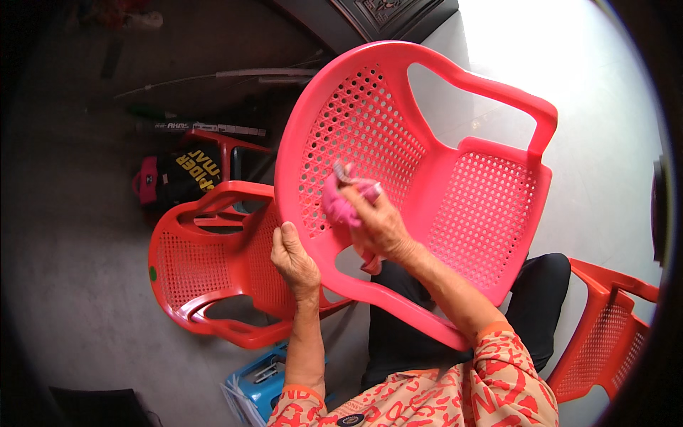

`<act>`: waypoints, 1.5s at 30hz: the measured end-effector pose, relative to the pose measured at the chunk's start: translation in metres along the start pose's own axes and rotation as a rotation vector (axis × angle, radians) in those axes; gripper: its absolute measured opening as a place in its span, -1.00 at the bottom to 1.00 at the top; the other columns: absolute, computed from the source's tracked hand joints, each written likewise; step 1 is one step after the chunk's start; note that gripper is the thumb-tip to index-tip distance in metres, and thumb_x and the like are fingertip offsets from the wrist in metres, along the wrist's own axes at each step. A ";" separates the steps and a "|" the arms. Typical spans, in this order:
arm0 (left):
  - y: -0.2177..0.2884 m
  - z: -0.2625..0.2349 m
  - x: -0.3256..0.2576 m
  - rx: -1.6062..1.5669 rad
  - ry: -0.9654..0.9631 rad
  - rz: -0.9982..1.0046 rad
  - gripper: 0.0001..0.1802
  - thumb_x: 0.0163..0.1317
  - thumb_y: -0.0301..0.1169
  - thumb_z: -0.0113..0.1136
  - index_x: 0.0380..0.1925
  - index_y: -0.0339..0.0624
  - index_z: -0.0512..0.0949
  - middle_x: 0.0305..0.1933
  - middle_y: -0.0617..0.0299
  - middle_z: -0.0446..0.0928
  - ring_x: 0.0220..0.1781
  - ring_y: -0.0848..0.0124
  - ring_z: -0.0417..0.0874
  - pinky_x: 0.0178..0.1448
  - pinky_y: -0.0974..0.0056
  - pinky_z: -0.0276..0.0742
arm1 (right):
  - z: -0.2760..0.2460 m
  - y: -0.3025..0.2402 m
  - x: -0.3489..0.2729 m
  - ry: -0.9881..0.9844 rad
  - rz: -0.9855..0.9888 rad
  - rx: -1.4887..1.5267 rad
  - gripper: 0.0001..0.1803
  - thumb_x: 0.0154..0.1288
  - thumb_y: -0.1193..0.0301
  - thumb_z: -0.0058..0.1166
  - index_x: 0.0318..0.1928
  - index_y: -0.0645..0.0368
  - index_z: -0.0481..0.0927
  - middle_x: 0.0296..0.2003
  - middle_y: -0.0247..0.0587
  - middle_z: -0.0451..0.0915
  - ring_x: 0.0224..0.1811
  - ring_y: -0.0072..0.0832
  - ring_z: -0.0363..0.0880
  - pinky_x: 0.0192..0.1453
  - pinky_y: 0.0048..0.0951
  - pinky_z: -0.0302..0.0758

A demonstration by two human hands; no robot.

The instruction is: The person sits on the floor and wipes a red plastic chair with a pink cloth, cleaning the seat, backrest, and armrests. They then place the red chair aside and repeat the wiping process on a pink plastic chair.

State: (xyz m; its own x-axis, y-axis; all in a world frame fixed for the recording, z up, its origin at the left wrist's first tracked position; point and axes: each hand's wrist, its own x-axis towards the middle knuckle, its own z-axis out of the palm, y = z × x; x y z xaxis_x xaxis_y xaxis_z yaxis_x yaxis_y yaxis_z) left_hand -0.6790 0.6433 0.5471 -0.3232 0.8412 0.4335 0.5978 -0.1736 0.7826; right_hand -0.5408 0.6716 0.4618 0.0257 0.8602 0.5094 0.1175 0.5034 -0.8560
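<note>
A pinkish-red plastic armchair (420, 174) with a perforated back and seat is tilted in front of me, over my lap. My left hand (294, 260) grips the outer edge of its backrest, thumb on the near side. Against the inner face of the backrest, my right hand (379, 222) presses a bunched pink cloth (346, 203), closed around it. Part of the cloth hangs below the palm, by the armrest opening. The fingers of the right hand are slightly blurred.
A red plastic armchair (196, 263) lies to the left, with a black bag (186, 173) with yellow lettering beyond it. Another red chair (597, 345) stands at right. A blue basket (263, 384) sits at lower left. Dark carved furniture (388, 14) is at the top.
</note>
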 end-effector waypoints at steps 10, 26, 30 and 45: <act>0.003 0.004 -0.001 0.001 0.071 0.078 -0.61 0.46 -0.26 -0.06 -0.54 -0.26 0.33 -0.58 0.36 0.20 -0.49 0.55 0.18 -0.43 0.35 0.18 | -0.001 0.022 0.005 0.111 0.172 0.080 -0.37 0.07 0.61 0.00 0.24 0.08 0.39 0.19 0.12 0.34 0.24 0.02 0.32 0.29 -0.21 0.34; 0.008 0.002 -0.004 0.088 0.062 0.037 -0.61 0.46 -0.28 -0.07 -0.56 -0.23 0.27 -0.60 0.35 0.16 -0.51 0.55 0.15 -0.45 0.33 0.13 | 0.002 -0.012 0.031 0.026 -0.201 -0.157 -0.36 -0.02 0.58 0.14 0.18 -0.01 0.48 0.01 -0.03 0.48 -0.02 -0.07 0.48 0.00 -0.23 0.54; 0.012 0.004 -0.004 0.072 0.069 0.027 -0.59 0.46 -0.24 -0.05 -0.58 -0.19 0.25 -0.61 0.39 0.11 -0.52 0.58 0.13 -0.48 0.34 0.12 | -0.003 0.012 0.057 0.203 -0.102 -0.161 -0.34 -0.02 0.66 0.04 0.21 0.11 0.45 0.09 0.00 0.42 0.16 -0.05 0.41 0.19 -0.26 0.43; 0.009 0.007 -0.003 0.040 0.085 0.068 -0.62 0.46 -0.28 -0.05 -0.55 -0.23 0.29 -0.61 0.34 0.16 -0.51 0.53 0.17 -0.45 0.30 0.16 | 0.005 -0.031 0.015 -0.169 -0.262 -0.008 -0.25 -0.06 0.62 0.16 0.27 0.08 0.39 0.13 0.03 0.45 0.15 0.01 0.43 0.19 -0.17 0.44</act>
State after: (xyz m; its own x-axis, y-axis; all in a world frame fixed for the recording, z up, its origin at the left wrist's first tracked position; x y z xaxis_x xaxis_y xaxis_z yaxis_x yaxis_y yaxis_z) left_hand -0.6676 0.6427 0.5500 -0.3405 0.7815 0.5228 0.6492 -0.2068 0.7320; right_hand -0.5487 0.6693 0.4953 -0.1722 0.7029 0.6902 0.1064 0.7098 -0.6963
